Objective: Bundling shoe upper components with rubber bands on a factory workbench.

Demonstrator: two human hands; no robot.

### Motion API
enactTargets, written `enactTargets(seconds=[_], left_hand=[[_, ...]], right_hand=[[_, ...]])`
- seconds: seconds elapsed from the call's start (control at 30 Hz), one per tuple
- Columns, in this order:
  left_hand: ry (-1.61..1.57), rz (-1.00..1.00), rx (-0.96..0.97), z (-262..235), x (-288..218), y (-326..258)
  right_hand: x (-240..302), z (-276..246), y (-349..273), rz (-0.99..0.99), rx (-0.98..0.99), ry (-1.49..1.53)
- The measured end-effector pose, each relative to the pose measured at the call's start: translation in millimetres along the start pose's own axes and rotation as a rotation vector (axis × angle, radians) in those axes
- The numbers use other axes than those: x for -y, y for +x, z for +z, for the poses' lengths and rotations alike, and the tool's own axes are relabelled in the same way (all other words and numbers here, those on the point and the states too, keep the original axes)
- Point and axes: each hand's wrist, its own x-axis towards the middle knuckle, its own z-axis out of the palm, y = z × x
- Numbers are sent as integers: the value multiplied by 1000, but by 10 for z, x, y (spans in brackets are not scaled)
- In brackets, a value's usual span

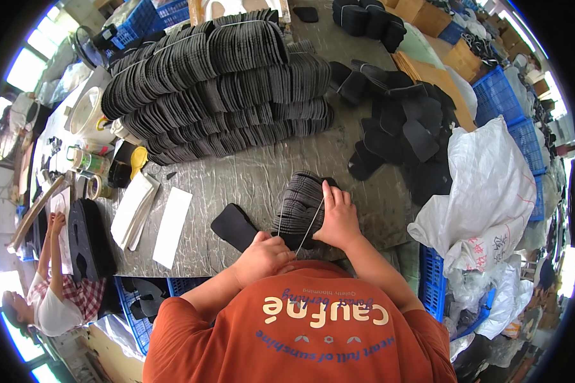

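A small stack of dark, insole-shaped pads (298, 203) stands on edge on the table right in front of me. A thin pale cord (310, 225) loops round it and runs taut toward my body. My left hand (266, 258) is closed on the cord near the stack's close end. With fingers and thumb, my right hand (338, 216) grips the stack's right side beside the cord. One loose black pad (234, 226) lies flat to the left of the stack. My left fingertips are partly hidden.
Long tied rows of dark pads (198, 83) are piled at the back left. A heap of loose black pads (406, 121) lies right, near a white sack (485, 191). White paper strips (172, 226) and a tape roll (98, 187) lie left. Another person (54, 287) works at far left.
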Motion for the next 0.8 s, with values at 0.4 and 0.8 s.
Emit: enactTargets(seconds=[0.4, 0.8], left_hand=[[340, -378, 415, 275, 136, -7], [-641, -633, 24, 652, 1294, 1236]], right_hand=[[-62, 70, 123, -6, -60, 163], [-617, 492, -163, -213, -317, 392]])
